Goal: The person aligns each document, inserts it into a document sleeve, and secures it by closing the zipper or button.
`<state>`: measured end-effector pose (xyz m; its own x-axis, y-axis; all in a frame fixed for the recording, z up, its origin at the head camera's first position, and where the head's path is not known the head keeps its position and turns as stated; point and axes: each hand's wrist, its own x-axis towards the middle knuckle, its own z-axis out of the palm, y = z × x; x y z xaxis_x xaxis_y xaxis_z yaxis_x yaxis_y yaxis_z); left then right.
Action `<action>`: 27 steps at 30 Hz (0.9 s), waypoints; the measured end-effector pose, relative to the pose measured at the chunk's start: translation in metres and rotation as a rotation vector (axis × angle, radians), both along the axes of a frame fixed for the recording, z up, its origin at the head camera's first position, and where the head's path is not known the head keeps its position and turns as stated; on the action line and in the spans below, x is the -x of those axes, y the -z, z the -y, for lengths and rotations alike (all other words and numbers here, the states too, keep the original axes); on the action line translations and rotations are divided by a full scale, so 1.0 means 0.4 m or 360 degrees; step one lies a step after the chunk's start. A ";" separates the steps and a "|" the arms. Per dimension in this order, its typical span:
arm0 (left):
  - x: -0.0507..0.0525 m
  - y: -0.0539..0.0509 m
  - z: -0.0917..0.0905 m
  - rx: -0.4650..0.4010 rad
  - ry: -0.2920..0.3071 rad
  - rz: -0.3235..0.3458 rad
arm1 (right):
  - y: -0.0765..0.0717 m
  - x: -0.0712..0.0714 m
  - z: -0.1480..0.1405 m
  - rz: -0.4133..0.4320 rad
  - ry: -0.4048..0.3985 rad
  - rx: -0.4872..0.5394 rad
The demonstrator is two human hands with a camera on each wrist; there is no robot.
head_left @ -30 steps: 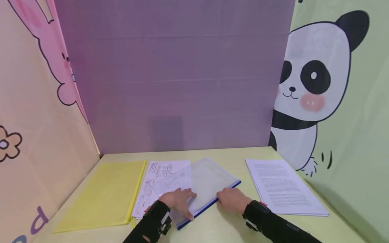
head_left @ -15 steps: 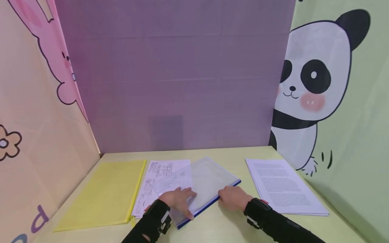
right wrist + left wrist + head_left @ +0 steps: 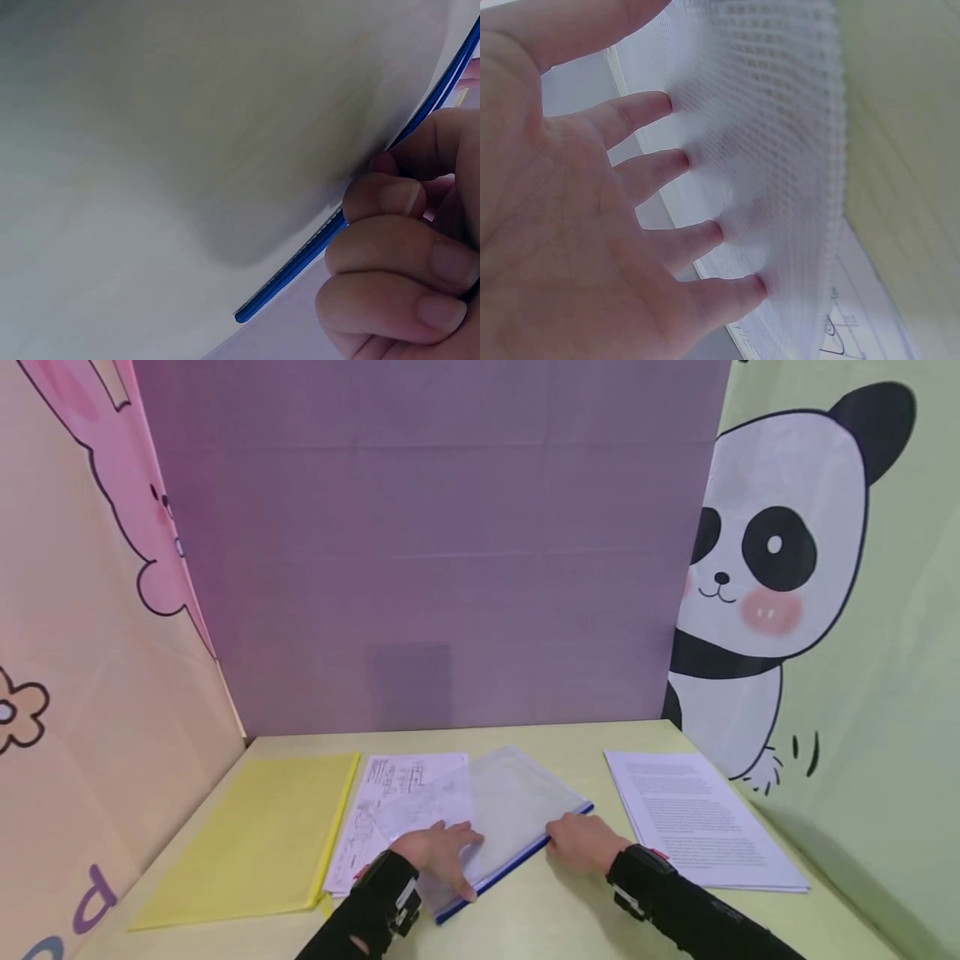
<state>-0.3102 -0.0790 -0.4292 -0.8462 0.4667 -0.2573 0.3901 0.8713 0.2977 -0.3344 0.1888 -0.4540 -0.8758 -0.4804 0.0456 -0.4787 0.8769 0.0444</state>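
Observation:
A clear mesh zipper pouch [image 3: 517, 793] lies at a slant in the middle of the table, its blue zipper [image 3: 510, 867] along the near right edge. My left hand [image 3: 441, 853] is spread on the pouch near the lower left corner, thumb by the zipper. In the left wrist view straight fingertips [image 3: 705, 231] press the mesh [image 3: 772, 142]. My right hand [image 3: 585, 845] pinches the zipper edge toward its upper right end. Curled fingers [image 3: 397, 247] cover part of the blue zipper [image 3: 292, 274] in the right wrist view; any zipper pull is hidden.
Handwritten sheets [image 3: 375, 793] lie partly under the pouch's left side. A yellow zipper pouch [image 3: 247, 835] is flat at the far left. At right sits a stack of printed paper [image 3: 697, 818]. A purple panel [image 3: 465, 568] rises behind the table [image 3: 540, 739].
My right hand has slid a little up and to the right along the blue zipper. The left hand and the pouch stay in place.

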 end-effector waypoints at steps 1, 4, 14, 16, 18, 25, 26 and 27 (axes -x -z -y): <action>0.000 0.000 0.000 0.0002 0.0001 -0.0001 | 0.000 0.000 -0.001 -0.0003 -0.0002 0.0000; -0.001 -0.003 0.000 -0.0006 -0.0009 0.0012 | -0.004 0.000 0.000 -0.0008 -0.0014 0.0009; -0.003 -0.009 0.001 -0.0017 -0.0013 0.0019 | -0.010 0.003 0.001 0.0044 -0.0005 0.0015; -0.002 -0.006 0.001 -0.0019 -0.0018 0.0019 | -0.009 0.005 0.000 0.0046 0.0000 0.0009; -0.001 -0.004 0.000 -0.0017 -0.0023 0.0018 | -0.007 0.006 -0.001 0.0058 0.0011 0.0002; 0.002 0.007 -0.001 -0.0019 -0.0024 0.0003 | 0.000 0.011 -0.010 0.0054 0.0068 0.0003; 0.003 0.008 -0.001 -0.0020 -0.0020 0.0002 | 0.000 0.013 -0.013 0.0043 0.0075 0.0008; 0.003 0.008 0.000 -0.0021 -0.0015 0.0002 | 0.001 0.014 -0.016 0.0031 0.0081 0.0011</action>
<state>-0.3114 -0.0789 -0.4323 -0.8502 0.4623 -0.2520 0.3818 0.8708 0.3097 -0.3402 0.1952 -0.4543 -0.8998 -0.4352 0.0315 -0.4344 0.9002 0.0294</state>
